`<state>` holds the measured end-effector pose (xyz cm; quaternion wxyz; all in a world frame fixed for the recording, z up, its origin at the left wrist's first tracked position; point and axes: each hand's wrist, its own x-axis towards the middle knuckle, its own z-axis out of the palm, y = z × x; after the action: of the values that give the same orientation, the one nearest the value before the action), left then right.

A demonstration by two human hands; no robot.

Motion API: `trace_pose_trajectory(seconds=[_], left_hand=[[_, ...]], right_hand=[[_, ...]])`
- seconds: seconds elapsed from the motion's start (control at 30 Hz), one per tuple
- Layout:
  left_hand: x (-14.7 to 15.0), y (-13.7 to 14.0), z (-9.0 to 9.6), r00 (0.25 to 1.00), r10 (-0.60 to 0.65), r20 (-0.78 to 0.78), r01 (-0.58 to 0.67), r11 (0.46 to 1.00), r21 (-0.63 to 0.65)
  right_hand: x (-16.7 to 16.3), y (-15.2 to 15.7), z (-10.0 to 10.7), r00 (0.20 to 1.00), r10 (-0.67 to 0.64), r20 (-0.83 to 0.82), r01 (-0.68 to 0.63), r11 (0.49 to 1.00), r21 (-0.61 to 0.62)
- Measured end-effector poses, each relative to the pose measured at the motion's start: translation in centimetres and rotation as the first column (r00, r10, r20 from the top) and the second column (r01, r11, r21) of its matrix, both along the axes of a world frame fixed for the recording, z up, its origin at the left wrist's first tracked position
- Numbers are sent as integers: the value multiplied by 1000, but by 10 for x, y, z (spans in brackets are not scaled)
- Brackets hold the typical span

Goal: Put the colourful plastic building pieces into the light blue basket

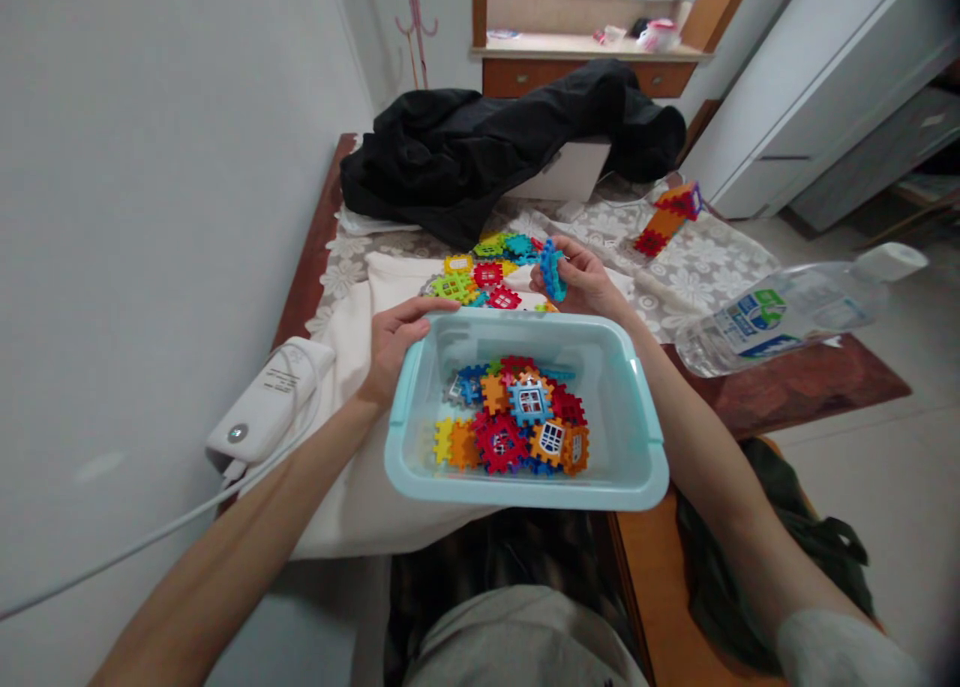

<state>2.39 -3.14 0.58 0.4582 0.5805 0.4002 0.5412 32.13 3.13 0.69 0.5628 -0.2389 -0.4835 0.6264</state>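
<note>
A light blue plastic tub (525,495) tilts toward me at the table's near side, with several interlocking building blocks (501,439) lying in it. My left hand (396,347) is closed on the tub's far left corner, thumb and fingers at the rim. Beyond the far rim, my right hand (581,279) pinches blue interlocking building blocks (553,270); how many pieces are in its fingers I cannot tell. Just past the tub, more colourful blocks (487,273) lie on a white cloth (352,342), partly hidden by the rim and my right hand.
A clear plastic bottle (787,312) stands at the right, near my right forearm. Farther back is a joined orange and red block piece (667,217). Black fabric (480,147) covers the table's far end. On the left, a white power bank (274,397) trails a cable (150,537).
</note>
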Motion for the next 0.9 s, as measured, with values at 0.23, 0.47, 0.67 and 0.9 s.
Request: trace_pose_trajectory(seconds=[0.23,0.47,0.67,0.9], left_hand=[[1,0,0,1000,17,-12,-18,1000,-15],[4,-2,5,1000,14,25,-13,999,-37],[5,-3,6,1000,10,27,-9,999,-35],[1,1,0,999,32,-13,-32,999,-19]], right_hand=[[0,2,-1,996,-12,92,9,999,31],[-1,-2,2,996,-6,90,6,1000,0],[-4,-8,8,994,2,107,0,1000,-19],[-3,-1,4,978,-94,186,89,996,30]])
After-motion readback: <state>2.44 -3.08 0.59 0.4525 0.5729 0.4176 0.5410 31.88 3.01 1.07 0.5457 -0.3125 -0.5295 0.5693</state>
